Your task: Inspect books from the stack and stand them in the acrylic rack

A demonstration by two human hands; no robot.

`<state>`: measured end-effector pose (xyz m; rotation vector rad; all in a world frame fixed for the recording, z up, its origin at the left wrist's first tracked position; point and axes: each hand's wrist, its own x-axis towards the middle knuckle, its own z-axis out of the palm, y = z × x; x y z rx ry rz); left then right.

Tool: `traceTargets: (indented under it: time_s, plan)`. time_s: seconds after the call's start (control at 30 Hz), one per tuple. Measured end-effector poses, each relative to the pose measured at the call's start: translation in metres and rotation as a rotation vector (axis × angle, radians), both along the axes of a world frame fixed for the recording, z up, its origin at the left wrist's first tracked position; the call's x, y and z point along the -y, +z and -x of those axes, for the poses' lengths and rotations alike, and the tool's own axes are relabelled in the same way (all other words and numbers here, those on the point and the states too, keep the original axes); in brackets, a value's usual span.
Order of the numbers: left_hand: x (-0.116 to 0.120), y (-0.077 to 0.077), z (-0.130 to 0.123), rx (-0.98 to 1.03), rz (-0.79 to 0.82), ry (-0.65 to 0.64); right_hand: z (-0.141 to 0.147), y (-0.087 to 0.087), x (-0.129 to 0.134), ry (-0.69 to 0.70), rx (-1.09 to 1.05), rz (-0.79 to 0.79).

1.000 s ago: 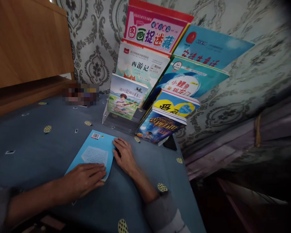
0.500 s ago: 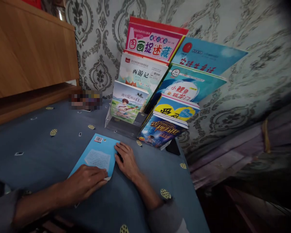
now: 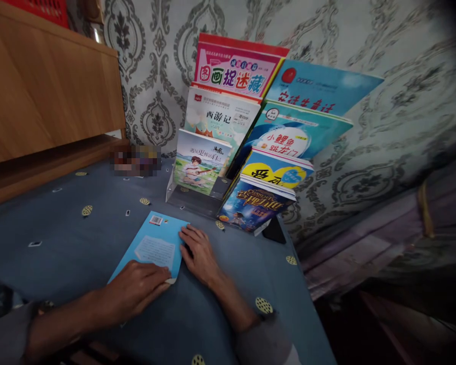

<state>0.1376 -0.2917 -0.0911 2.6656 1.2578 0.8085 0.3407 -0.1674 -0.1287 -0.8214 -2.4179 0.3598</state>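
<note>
A light-blue book (image 3: 146, 238) lies closed on the dark blue cloth, its barcode at the far end and a pale text panel in the middle. Across its near part lies my left hand (image 3: 140, 286), fingers on top and thumb along the near edge, closed on the book's near corner. At the right edge, my right hand (image 3: 199, 253) touches the book with its fingertips and thumb, a gap showing between them; it is open. Beyond both hands, a clear stand (image 3: 192, 202) holds several upright books, including a picture-cover book (image 3: 201, 165) and a dark blue book (image 3: 254, 205).
The cloth-covered surface (image 3: 61, 268) has a pineapple-like print. A wooden cabinet (image 3: 53, 91) rises at the left, and a patterned wall (image 3: 155, 76) stands behind. Near the stand's right side lies a dark flat object (image 3: 274, 230). Pinkish fabric (image 3: 345, 263) hangs at the right.
The view has shifted slightly. Both hands and the light-blue book keep the same positions relative to each other.
</note>
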Motion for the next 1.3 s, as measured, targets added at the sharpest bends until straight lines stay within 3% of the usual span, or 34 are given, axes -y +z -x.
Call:
traceTargets:
  time_s: [0.3, 0.5, 0.63, 0.87, 1.13, 1.3]
  plan:
    - [0.003, 0.0, -0.003, 0.012, 0.043, 0.115, 0.006, 0.009, 0.015, 0.099, -0.038, 0.088]
    - [-0.001, 0.002, -0.002, 0.207, 0.282, 0.173, 0.001, 0.026, 0.035, 0.2, -0.172, 0.353]
    - [-0.002, 0.006, -0.003, 0.313, 0.353, 0.167, -0.002, 0.032, 0.044, 0.277, -0.183, 0.478]
    - [-0.002, 0.008, -0.005, 0.364, 0.382, 0.164, 0.001, 0.021, 0.051, 0.242, -0.172, 0.432]
    - [0.005, 0.004, 0.0, 0.426, 0.421, 0.153, -0.004, 0.014, 0.06, 0.29, -0.107, 0.209]
    - [0.01, 0.002, 0.019, 0.272, 0.33, 0.075, -0.008, 0.008, 0.058, 0.311, -0.095, 0.16]
